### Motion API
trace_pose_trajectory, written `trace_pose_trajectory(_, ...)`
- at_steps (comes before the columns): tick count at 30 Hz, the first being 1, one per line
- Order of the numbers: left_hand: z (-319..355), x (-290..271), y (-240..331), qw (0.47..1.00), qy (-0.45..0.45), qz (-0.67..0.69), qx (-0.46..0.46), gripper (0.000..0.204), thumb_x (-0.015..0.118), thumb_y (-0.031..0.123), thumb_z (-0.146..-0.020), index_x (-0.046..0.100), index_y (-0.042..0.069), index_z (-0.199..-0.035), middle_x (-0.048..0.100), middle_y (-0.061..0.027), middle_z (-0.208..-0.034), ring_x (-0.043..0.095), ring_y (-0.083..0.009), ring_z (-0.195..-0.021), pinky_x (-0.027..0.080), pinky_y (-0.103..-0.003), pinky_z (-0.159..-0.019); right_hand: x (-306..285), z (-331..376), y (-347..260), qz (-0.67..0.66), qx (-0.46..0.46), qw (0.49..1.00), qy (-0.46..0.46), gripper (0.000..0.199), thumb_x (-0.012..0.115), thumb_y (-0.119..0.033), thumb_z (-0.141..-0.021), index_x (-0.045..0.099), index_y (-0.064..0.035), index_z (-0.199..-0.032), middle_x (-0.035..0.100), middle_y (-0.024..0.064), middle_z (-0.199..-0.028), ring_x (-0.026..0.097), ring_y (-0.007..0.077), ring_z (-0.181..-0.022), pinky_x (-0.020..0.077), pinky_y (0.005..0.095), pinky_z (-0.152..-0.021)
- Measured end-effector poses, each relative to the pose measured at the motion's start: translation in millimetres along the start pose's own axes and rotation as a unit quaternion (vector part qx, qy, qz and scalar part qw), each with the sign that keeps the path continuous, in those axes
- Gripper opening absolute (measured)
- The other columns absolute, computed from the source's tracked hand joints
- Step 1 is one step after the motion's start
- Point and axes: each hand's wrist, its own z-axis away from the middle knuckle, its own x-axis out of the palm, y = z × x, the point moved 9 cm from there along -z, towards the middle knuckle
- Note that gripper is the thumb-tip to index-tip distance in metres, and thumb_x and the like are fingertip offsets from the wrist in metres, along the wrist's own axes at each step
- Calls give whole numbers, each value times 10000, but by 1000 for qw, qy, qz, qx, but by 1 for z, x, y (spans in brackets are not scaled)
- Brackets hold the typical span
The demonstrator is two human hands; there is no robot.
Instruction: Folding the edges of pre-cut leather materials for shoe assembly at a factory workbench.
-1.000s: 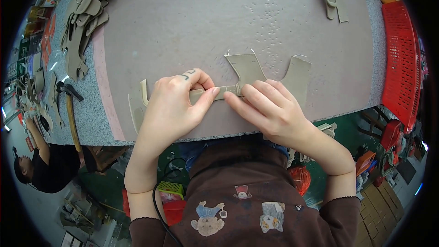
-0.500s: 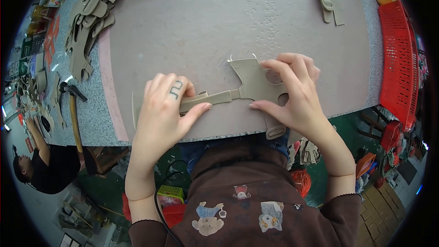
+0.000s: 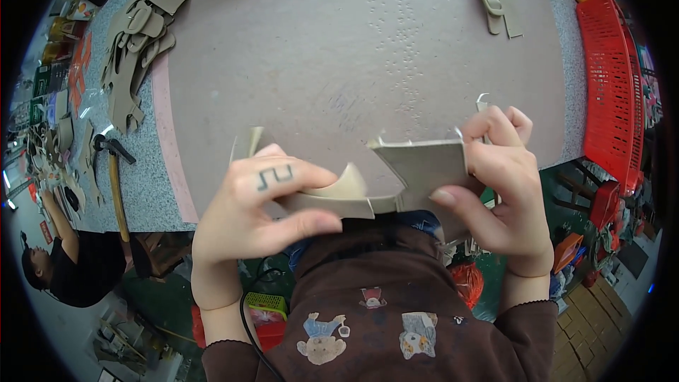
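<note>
Beige strap piece (image 3: 424, 170) in left fingers (image 3: 310, 226) and right fingers (image 3: 467, 206)

The bare left hand (image 3: 244, 209) and right hand (image 3: 513, 194) now hold the branched, beige, leather-like piece (image 3: 430, 168) raised and tilted.

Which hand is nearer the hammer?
Left. The left hand is to the right of the hammer, not touching it; the right hand is much farther right, at the other end of the held tan piece.
</note>
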Motion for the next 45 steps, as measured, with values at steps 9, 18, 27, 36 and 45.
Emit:
trace_pose_trajectory(9, 4, 24, 8, 918, 183, -350, 31, 354, 776, 143, -847, 711, 28, -1176, 639, -120, -1099, 575, -212, -810, 485, -369, -825, 64, -30, 51, 90, 7, 994, 58, 218, 777, -186, -854, 598, -84, -783, 492, 7, -742, 431, 181, -800, 266, 405, -946)
trace_pose_trajectory(18, 1, 55, 4, 899, 70, -431, 29, 383, 756, 93, -826, 693, -33, -1183, 625, -115, -1127, 580, -260, -950, 476, -370, -868, 74, -43, 47, 100, -25, 994, 43, 239, 779, -227, -856, 594, -107, -766, 509, 15, -695, 459, 193, -804, 271, 408, -936)
trace_pose_trajectory(27, 16, -39, -38, 952, 149, -250, -92, 286, 792, 104, -779, 700, 70, -1048, 628, -79, -1043, 533, -236, -1065, 347, -430, -995, 44, -22, 52, 65, -104, 985, 118, 185, 739, -215, -902, 630, -124, -785, 538, 8, -689, 472, 186, -789, 273, 404, -947)
trace_pose_trajectory(36, -153, -128, -1, 911, 201, -353, 67, 267, 791, 121, -807, 691, 80, -1052, 672, -42, -1130, 579, -232, -1125, 303, -457, -1105, -126, -143, 92, 243, 18, 959, 146, 229, 702, -281, -951, 720, -55, -975, 667, 63, -872, 576, 207, -890, 344, 416, -992)
trace_pose_trajectory(45, -131, -14, -23, 923, 124, -342, 124, 460, 753, 172, -859, 647, 138, -1305, 557, -83, -1417, 485, -275, -1402, 281, -512, -1223, -50, -186, 166, 279, -83, 946, 141, 455, 643, -263, -982, 612, -180, -1429, 543, 45, -1532, 436, 316, -1466, 357, 540, -1188)
